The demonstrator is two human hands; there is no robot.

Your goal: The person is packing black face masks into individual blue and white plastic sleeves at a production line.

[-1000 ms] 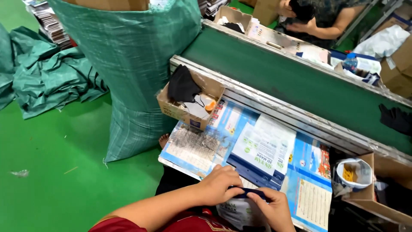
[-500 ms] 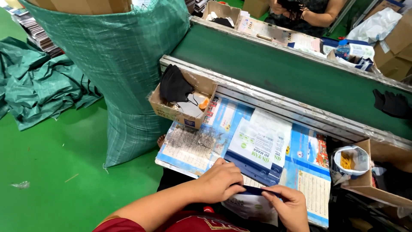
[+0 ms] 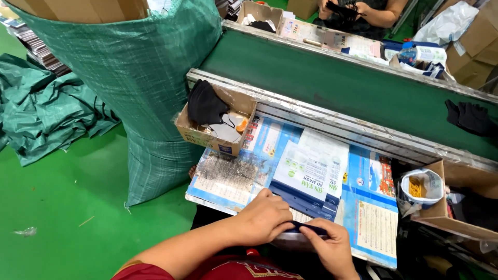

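Observation:
My left hand (image 3: 265, 218) and my right hand (image 3: 328, 245) meet at the near edge of the blue printed work board (image 3: 373, 218). Together they pinch a flat clear pouch with a dark blue top strip (image 3: 306, 227), held low against my lap. Just beyond my hands a stack of white and blue flat pouches (image 3: 311, 173) lies on the board. A small open cardboard box (image 3: 207, 136) holding a black face mask (image 3: 205, 103) stands at the board's far left corner.
A green conveyor belt (image 3: 337, 85) runs behind the board, with black gloves (image 3: 469, 118) on it at right. A tall green woven sack (image 3: 135, 88) stands at left on the green floor. Another person's hands (image 3: 358, 8) work across the belt. A small bag of yellow bits (image 3: 420, 187) sits at right.
The view has shifted slightly. My hands have stayed together on the pouch at the board's near edge, with my right fingers sliding along its dark strip.

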